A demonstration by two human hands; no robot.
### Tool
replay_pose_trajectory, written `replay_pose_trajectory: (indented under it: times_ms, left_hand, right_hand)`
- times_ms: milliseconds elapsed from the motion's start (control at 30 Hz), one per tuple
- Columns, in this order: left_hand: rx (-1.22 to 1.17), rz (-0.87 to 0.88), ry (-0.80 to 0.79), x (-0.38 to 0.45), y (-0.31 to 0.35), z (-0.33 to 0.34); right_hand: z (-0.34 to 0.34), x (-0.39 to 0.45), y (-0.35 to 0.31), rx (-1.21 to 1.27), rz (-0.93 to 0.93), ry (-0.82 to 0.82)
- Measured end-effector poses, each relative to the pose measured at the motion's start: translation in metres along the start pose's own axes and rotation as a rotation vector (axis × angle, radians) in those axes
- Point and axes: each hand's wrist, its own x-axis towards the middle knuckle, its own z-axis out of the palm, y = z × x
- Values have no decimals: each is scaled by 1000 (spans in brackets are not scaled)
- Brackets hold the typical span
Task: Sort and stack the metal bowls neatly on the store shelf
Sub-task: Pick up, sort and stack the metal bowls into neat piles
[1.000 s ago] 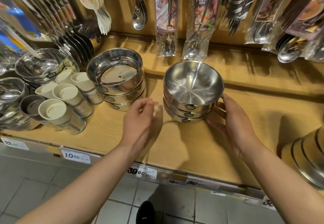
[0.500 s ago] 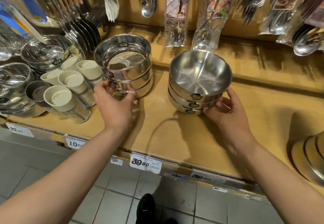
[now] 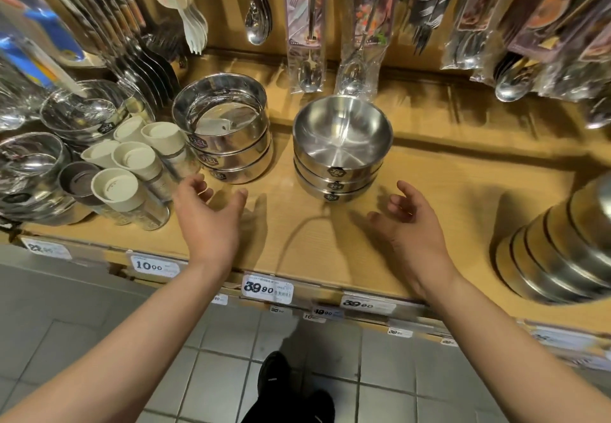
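Two stacks of metal bowls stand on the wooden shelf [image 3: 463, 191], three bowls apiece. Straight-walled stack [image 3: 228, 140] sits left of centre; rounded stack [image 3: 340, 154] just right of it, a clear gap between the two. Both look square and level from this view.

Left hand [image 3: 208, 217]: fingers spread and relaxed, holding nothing, hovering near the base of the straight-walled stack, not touching it. Right hand [image 3: 413, 224]: fingers loosely curved, palm up-left, holding nothing, just off the lower right of the rounded stack.

Third pile of bowls [image 3: 558, 250] at far right leans on its side against the frame edge; blurred, so count and type not readable. Possibly still to be sorted.

Risks, as judged:
- White-lidded jars [image 3: 132, 171] crowd the left hand; a sideways sweep of the wrist could knock one over into the neighbouring jars.
- Bowls are smooth steel, nested loosely. A push at the top bowl rather than the base would slide it off-centre.
- Hanging packaged spoons [image 3: 307, 42] dangle just behind the stacks; lifting a bowl high could snag them.
- Leaning pile may roll if disturbed.
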Motion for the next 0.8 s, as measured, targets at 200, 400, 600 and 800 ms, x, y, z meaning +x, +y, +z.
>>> replay_pose_trajectory:
  times_ms: [200,400,600,800]
  left_hand:
    - [-76,93,-195,-65,45,-33]
    - [-116,201,-472,-108,83,-43]
    - [-153,167,-716,-129,94,-21]
    - [-78,215,-882,-161,100,21]
  right_hand:
    - [-31,-82,-32,-77,-44,-8]
    - [-83,-156,-52,-116,-71,103]
    - [-120,-190,-38,-105,-8,305]
    - [-166,-194,-29,-80,29,418]
